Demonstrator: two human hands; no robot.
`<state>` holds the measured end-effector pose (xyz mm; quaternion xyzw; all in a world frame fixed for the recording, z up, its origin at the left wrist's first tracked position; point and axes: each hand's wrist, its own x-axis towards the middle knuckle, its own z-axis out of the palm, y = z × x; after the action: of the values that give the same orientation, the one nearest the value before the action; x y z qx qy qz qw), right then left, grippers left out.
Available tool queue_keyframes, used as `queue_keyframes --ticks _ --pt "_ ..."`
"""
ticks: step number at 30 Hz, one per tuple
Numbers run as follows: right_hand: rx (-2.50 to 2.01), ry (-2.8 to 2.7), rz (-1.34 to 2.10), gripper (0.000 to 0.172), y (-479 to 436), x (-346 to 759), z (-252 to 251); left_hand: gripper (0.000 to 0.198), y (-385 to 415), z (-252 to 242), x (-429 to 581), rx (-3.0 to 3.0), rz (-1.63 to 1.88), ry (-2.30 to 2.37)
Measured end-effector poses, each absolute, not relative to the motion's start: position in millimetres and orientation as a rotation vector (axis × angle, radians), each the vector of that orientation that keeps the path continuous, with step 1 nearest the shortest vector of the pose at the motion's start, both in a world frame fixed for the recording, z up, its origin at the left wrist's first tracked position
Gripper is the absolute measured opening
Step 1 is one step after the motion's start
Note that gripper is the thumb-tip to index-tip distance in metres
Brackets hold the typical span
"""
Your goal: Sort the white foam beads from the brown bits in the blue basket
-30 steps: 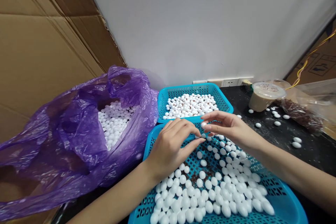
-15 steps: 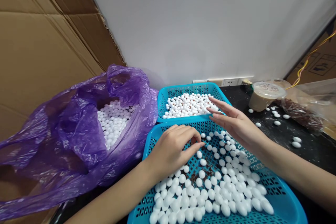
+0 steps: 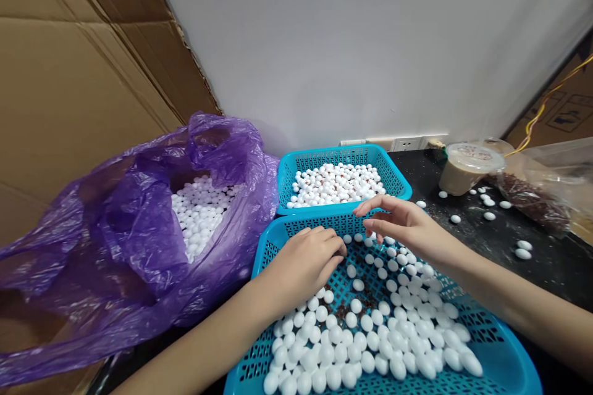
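My left hand [image 3: 309, 264] is over the left part of the near blue basket [image 3: 507, 355], fingers curled down and thumb drawn in. Whatever its fingertips hold, if anything, is hidden. Above the same basket's far right part, my right hand [image 3: 402, 222] has bent fingers set apart from the thumb, with nothing seen between them. Many small white egg-shaped balls [image 3: 365, 324] lie in this basket, thickest toward the front and right. Dark brown crumbs [image 3: 345, 310] are scattered on its mesh bottom.
Behind stands a second blue basket [image 3: 403, 188] with more white balls and reddish-brown bits. An open purple plastic bag [image 3: 134, 222] of white balls is at left. On the black table to the right are a lidded cup [image 3: 467, 173], loose balls and a bag of brown bits [image 3: 532, 200].
My right hand has moved back from above the far basket to the near basket's far edge, its fingers bending. My left hand has shifted slightly left, its thumb and fingers curling closer together.
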<state>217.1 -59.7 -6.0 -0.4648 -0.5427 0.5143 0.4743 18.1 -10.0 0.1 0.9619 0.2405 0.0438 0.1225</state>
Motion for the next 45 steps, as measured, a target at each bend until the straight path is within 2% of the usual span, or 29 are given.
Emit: queue_keyframes --ticks 8,22,28,34,40,45 --pt "-1.178 -1.469 1.237 0.013 -59.5 219.1 -9.7 0.013 -11.7 -2.4 17.0 2.872 -0.007 0.560" --pt "-1.226 -1.546 1.206 0.010 -59.9 217.7 -9.5 0.016 -7.7 -4.7 12.8 2.765 -0.054 0.719" --pt "-1.446 -1.953 0.910 0.013 -66.8 213.2 -15.1 0.019 -5.9 -5.8 12.6 2.745 0.031 0.761" --pt "-1.517 -2.087 0.861 0.014 -70.5 211.7 -18.1 0.021 -4.8 -9.0 12.4 2.738 0.124 0.747" --pt "-1.501 -2.162 0.861 0.012 -72.8 212.2 -19.9 0.014 -4.2 -8.2 13.4 2.672 0.166 0.770" --pt "-1.423 -1.939 0.984 0.010 -68.8 212.3 -14.9 0.013 -5.7 2.3 19.0 2.490 0.372 0.761"
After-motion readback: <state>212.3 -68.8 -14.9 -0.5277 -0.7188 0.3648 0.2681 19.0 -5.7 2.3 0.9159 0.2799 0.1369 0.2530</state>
